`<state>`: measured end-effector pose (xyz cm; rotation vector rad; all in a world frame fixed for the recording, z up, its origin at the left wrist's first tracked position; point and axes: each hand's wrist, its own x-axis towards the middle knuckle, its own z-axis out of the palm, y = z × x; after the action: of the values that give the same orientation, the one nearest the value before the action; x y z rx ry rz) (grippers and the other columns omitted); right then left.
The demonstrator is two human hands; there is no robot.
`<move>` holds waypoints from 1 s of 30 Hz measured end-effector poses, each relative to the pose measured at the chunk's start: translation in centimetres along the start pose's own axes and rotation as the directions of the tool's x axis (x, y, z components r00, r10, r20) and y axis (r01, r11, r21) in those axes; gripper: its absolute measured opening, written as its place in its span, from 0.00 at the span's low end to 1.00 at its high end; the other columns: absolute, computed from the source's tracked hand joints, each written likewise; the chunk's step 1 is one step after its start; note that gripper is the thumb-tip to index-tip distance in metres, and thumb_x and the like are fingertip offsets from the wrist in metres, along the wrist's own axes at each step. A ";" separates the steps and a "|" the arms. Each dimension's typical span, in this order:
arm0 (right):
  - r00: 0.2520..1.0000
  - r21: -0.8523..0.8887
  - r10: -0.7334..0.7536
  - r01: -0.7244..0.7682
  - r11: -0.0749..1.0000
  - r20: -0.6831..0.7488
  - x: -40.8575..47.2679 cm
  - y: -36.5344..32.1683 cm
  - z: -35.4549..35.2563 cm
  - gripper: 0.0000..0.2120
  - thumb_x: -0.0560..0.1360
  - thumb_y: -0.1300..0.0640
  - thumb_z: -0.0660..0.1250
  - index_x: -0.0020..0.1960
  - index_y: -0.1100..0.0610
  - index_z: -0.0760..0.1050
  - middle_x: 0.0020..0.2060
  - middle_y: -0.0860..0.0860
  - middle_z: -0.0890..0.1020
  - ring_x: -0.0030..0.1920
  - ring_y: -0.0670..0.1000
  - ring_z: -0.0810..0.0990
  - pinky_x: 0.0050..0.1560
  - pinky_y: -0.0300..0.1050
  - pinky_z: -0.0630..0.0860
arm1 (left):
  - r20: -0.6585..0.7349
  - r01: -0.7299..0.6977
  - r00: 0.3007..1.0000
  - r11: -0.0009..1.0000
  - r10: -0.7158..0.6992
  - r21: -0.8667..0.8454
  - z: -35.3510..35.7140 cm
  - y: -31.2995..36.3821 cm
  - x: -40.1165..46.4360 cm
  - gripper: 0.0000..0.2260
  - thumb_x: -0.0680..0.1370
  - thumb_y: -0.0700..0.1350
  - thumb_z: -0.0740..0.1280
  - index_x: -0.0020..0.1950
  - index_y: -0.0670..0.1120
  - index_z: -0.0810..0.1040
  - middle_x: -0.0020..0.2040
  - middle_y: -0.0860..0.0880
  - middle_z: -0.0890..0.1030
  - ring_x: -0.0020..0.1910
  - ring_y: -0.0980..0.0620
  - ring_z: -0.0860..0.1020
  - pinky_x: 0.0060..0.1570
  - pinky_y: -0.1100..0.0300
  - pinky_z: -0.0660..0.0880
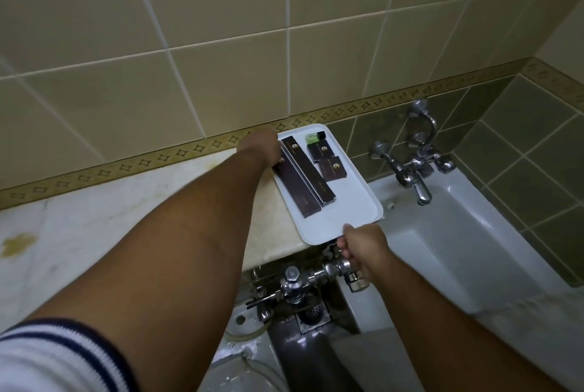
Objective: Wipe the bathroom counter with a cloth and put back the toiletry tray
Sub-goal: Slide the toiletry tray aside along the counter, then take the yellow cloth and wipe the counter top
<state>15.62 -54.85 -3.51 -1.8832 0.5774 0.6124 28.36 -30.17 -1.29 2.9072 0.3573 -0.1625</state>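
Note:
A white toiletry tray lies at the right end of the marble counter, partly overhanging the edge. On it sit two long dark boxes, two small dark boxes and a small green item. My left hand grips the tray's far left edge by the wall. At the tray's near corner my right hand holds the rim, thumb on top. No cloth is in view.
A chrome bath tap sticks out over the white bathtub to the right. Below the counter end sit a chrome flush valve and a floor drain. A yellow stain marks the counter's left.

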 end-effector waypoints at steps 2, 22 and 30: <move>0.999 -0.046 -0.047 0.047 0.998 0.013 -0.7 0.4 -0.1 0.18 0.80 0.55 0.59 0.36 0.63 0.77 0.23 0.52 0.78 0.19 0.48 0.70 0.22 0.38 0.64 | -0.028 0.008 1.000 1.000 -0.008 -0.006 -0.8 -1.0 -2.1 0.14 0.80 0.52 0.60 0.55 0.45 0.79 0.59 0.42 0.80 0.58 0.41 0.77 0.51 0.53 0.71; 0.031 -0.064 -0.289 0.992 -0.106 0.957 -29.4 -2.4 36.6 0.14 0.79 0.50 0.62 0.62 0.52 0.77 0.59 0.50 0.82 0.58 0.53 0.79 0.59 0.49 0.75 | 0.099 0.722 0.680 0.687 -0.727 0.083 -4.6 -42.2 -56.1 0.24 0.81 0.48 0.61 0.77 0.47 0.65 0.77 0.44 0.65 0.75 0.45 0.64 0.73 0.53 0.59; 0.001 0.006 0.016 0.909 -0.418 1.000 -37.5 5.0 51.0 0.29 0.73 0.42 0.68 0.67 0.56 0.67 0.66 0.58 0.74 0.63 0.62 0.74 0.61 0.54 0.72 | 0.236 0.732 0.674 0.676 -0.700 -0.087 -2.3 -49.0 -62.6 0.30 0.72 0.60 0.70 0.71 0.51 0.69 0.71 0.47 0.72 0.68 0.44 0.71 0.66 0.46 0.68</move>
<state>-23.68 -5.03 -0.16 -2.0730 -2.3223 0.7638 -44.08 2.64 -0.07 2.3748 1.4002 -0.4854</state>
